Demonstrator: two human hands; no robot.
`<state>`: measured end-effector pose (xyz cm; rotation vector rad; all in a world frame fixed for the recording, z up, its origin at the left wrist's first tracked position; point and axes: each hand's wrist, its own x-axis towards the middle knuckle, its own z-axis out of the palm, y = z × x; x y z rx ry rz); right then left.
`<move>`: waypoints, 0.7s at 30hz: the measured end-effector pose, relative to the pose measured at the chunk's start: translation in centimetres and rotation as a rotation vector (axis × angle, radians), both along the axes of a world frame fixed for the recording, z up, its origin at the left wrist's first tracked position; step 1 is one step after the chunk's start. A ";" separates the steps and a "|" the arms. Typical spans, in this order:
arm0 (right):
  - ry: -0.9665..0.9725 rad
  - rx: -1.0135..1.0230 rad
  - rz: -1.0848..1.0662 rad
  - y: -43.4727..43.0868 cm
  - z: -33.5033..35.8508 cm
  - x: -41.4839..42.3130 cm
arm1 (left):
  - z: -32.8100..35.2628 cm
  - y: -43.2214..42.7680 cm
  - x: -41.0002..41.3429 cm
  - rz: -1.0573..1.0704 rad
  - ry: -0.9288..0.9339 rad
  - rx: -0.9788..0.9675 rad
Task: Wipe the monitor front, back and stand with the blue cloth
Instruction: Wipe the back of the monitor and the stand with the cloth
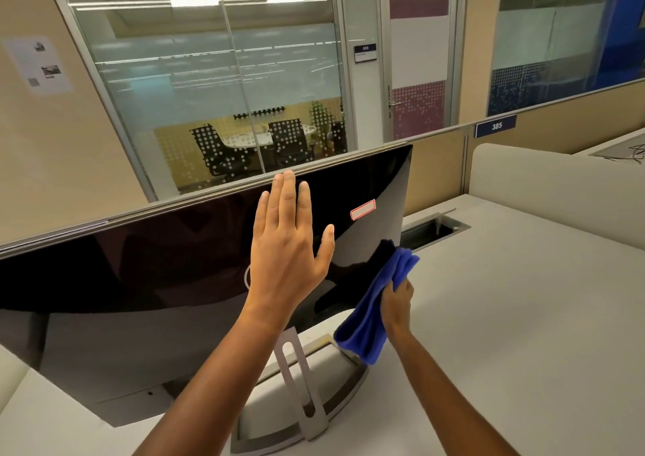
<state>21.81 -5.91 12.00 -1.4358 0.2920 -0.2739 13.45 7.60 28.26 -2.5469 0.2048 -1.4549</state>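
The monitor (157, 263) stands on the desk with its glossy black back turned toward me, a small white sticker near its upper right. My left hand (289, 242) lies flat on that back, fingers straight and reaching to the top edge. My right hand (398, 302) grips the folded blue cloth (377, 305) at the monitor's lower right corner, where the cloth's top end touches the panel. The grey metal stand (300, 386) rises from its base below, between my forearms.
The white desk (506, 316) stretches to the right, with an open cable slot (432, 230) behind the monitor. A beige partition (544, 183) borders the desk on the right. A glass wall and a meeting room lie beyond.
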 end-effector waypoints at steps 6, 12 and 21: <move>0.060 -0.013 0.065 4.7 -1.9 -4.4 | -0.1 -0.1 0.0 -0.002 -0.008 -0.005; -0.045 -0.159 0.178 9.3 -3.0 -8.2 | -0.1 0.0 -0.1 -0.009 0.001 -0.013; -0.175 -0.154 0.033 8.3 -3.7 -6.2 | 0.1 0.2 -0.1 -0.011 -0.002 0.005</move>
